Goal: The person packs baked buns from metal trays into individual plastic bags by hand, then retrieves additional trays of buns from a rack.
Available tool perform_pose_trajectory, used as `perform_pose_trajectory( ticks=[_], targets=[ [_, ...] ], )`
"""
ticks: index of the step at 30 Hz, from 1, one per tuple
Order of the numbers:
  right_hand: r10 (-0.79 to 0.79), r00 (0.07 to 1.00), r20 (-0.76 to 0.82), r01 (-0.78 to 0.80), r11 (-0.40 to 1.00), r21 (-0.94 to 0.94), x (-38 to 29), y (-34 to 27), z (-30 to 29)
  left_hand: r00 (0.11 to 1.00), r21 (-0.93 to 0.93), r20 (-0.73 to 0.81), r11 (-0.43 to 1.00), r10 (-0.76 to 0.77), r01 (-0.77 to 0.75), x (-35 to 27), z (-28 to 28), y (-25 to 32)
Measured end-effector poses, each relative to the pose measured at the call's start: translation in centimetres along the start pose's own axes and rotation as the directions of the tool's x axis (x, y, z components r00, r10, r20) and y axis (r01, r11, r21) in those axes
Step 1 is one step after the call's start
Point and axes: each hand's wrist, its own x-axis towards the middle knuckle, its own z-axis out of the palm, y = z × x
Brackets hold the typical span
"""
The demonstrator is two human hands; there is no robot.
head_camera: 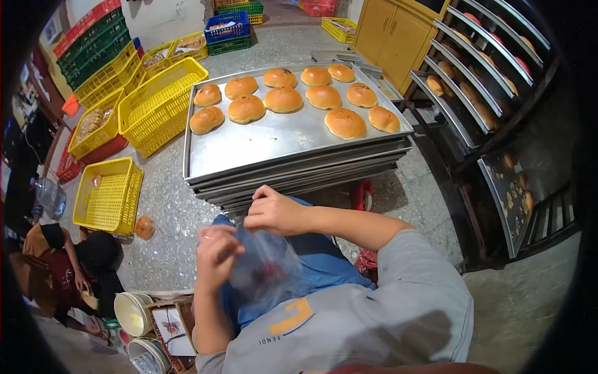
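Note:
A clear plastic bag [268, 266] with red printing spreads over my lap, below my two hands. My right hand [275, 212] has its fingers curled and pinched together at the bag's upper edge. Beside that edge is my left hand [217, 255], blurred, with bent fingers; whether it grips the plastic cannot be made out. Just beyond my hands a metal baking tray [233, 156] tops a stack of trays. Golden baked buns [283, 100] fill its far part in rows, with two more nearer on the right [345, 124].
Yellow plastic crates [110, 194] stand to the left, one bun [145, 227] beside the nearest. A rack of slanted trays [467, 89] holding bread rises at right. A person [60, 271] sits at lower left, near white buckets [133, 314]. A red object [361, 196] lies under the stack.

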Motion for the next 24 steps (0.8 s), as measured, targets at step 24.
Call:
perform_pose_trajectory(
  ticks=[24],
  targets=[
    [0.96,0.276,-0.042,-0.944,0.279,0.176,-9.6,19.9,-17.2,0.876,-0.626,0.004,0.682,-0.482,0.378,-3.9,1.2,-7.3]
  ],
)
